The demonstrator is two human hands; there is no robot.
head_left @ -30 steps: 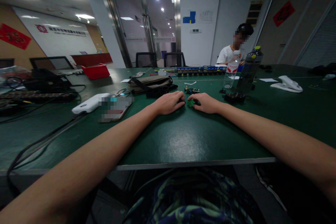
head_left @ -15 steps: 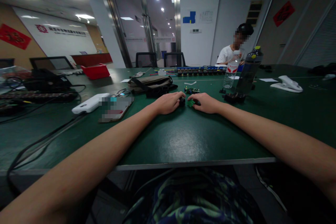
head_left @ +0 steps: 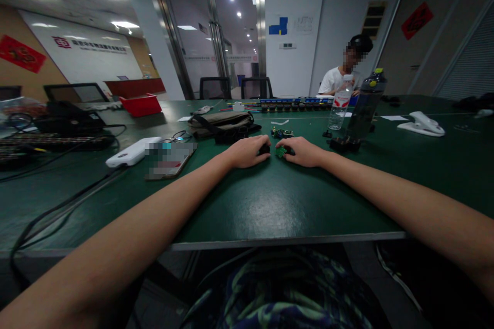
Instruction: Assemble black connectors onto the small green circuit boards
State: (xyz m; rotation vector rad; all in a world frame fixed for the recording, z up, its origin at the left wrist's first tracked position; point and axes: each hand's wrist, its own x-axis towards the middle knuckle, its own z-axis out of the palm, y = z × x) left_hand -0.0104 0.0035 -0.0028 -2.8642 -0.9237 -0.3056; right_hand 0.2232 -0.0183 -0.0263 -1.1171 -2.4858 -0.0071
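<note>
My left hand (head_left: 249, 151) rests low over the green table (head_left: 270, 205), its fingers closed round a small black part (head_left: 264, 149). Facing it across a narrow gap, my right hand (head_left: 303, 151) pinches a small green circuit board (head_left: 281, 151) between thumb and fingers. Something dark shows behind that board, partly hidden by the fingers. Just beyond both hands lies a cluster of small circuit boards (head_left: 282, 133).
A grey-brown bag (head_left: 219, 123) lies beyond my left hand, with a phone (head_left: 172, 160) and white power bank (head_left: 133, 152) further left. Right stand a clear bottle (head_left: 338, 108), a dark bottle (head_left: 366, 108) and black parts (head_left: 345, 144). A person (head_left: 335, 79) sits across the table.
My left hand and the black part have shifted very slightly left, widening the gap between the hands. My right hand stays almost still with the green circuit board.
</note>
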